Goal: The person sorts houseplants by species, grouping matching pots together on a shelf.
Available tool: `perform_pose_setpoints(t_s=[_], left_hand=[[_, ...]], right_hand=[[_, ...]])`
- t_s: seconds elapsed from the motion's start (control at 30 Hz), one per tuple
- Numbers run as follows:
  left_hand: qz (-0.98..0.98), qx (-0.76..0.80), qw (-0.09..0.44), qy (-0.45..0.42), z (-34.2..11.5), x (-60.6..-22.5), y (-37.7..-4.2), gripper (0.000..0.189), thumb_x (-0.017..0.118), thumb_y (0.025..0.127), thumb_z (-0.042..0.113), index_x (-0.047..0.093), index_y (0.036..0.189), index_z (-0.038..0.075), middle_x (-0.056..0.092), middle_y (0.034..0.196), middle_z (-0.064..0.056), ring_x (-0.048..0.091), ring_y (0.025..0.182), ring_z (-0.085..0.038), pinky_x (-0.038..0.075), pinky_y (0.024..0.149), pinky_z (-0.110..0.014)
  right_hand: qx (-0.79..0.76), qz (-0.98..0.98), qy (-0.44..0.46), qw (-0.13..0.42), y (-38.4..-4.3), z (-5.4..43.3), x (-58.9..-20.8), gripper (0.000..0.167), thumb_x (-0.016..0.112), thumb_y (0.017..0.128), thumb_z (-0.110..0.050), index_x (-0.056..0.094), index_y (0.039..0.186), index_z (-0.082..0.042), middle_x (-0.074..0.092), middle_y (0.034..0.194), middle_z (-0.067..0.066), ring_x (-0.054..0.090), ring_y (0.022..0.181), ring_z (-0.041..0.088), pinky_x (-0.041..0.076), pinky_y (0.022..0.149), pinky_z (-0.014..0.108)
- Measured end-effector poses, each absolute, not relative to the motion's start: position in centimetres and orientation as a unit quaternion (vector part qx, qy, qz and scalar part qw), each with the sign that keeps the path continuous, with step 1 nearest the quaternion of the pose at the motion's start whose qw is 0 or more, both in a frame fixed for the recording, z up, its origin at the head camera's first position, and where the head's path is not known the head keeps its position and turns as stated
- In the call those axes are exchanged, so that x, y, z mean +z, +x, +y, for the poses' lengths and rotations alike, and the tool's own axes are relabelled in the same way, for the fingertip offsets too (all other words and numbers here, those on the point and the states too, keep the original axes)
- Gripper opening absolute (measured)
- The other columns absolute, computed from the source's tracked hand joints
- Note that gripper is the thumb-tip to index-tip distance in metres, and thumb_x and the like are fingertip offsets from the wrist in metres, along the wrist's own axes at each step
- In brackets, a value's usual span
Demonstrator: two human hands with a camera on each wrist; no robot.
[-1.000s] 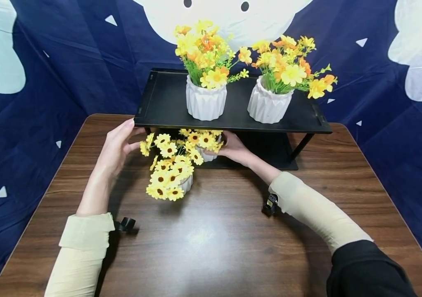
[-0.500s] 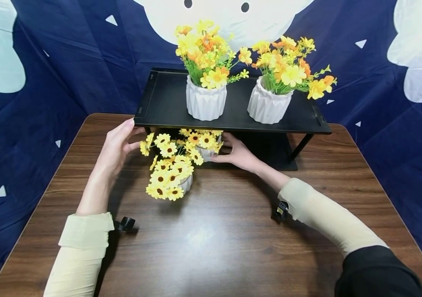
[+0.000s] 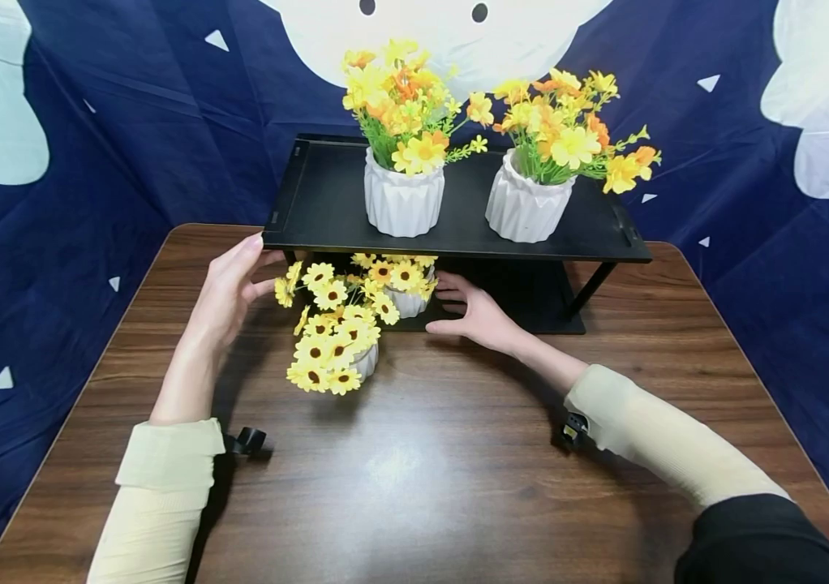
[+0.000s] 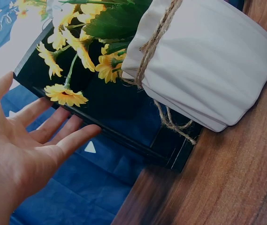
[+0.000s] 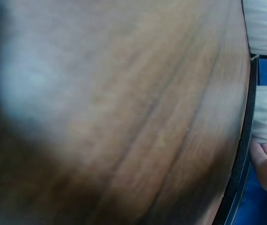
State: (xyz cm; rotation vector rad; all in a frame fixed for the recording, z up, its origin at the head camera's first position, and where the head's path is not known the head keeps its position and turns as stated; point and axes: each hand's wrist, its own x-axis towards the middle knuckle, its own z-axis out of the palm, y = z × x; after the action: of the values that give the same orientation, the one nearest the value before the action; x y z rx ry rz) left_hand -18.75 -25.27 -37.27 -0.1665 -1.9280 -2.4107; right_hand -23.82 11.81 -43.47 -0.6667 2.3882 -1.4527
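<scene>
My left hand [image 3: 228, 284] is at the left corner of the black two-tier shelf [image 3: 327, 195]. Its thumb rests on the upper tier's edge, and the left wrist view shows its fingers extended beside the frame. A white pot [image 4: 208, 65] tied with twine and filled with yellow daisies [image 3: 330, 349] stands on the table in front. Behind it, a second white pot [image 3: 409, 303] with yellow daisies [image 3: 405, 276] sits on the lower tier. Just right of that pot, my right hand [image 3: 476, 315] has its fingers spread, holding nothing.
On the upper tier stand two white pots [image 3: 403, 199] [image 3: 529, 203] with yellow and orange flowers. A shelf leg [image 3: 593, 288] rises on the right. The brown wooden table [image 3: 414, 487] spreads in front, with a dark blue patterned cloth [image 3: 188, 105] behind.
My right hand has let go of the pot on the lower tier and drawn back to the right and toward me. The left hand and all the pots look unmoved.
</scene>
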Motion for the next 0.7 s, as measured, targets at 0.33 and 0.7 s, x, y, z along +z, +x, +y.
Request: perform_pose_setpoints(t_s=[0.33, 0.7], left_hand=[[-0.622, -0.781, 0.026, -0.052, -25.2, -37.2, -18.7, 0.024, 0.057, 0.106, 0.031, 0.067, 0.127, 0.024, 0.068, 0.126, 0.011, 0.06, 0.119, -0.011, 0.058, 0.083, -0.02], [-0.627, -0.777, 0.024, -0.052, -25.2, -37.2, -18.7, 0.028, 0.056, 0.107, 0.032, 0.065, 0.131, 0.023, 0.067, 0.129, 0.012, 0.058, 0.122, -0.013, 0.057, 0.083, -0.02]], right_hand=[[-0.5, 0.828, -0.233, 0.099, -22.2, 12.2, -43.5, 0.071, 0.086, 0.085, -0.016, 0.05, 0.146, -0.006, 0.057, 0.141, 0.019, 0.06, 0.131, 0.032, 0.05, 0.111, 0.046], [-0.511, 0.815, -0.259, 0.093, -20.6, 10.9, -43.5, 0.055, 0.087, 0.084, -0.015, 0.063, 0.131, -0.004, 0.067, 0.129, 0.018, 0.064, 0.123, 0.028, 0.053, 0.109, 0.043]])
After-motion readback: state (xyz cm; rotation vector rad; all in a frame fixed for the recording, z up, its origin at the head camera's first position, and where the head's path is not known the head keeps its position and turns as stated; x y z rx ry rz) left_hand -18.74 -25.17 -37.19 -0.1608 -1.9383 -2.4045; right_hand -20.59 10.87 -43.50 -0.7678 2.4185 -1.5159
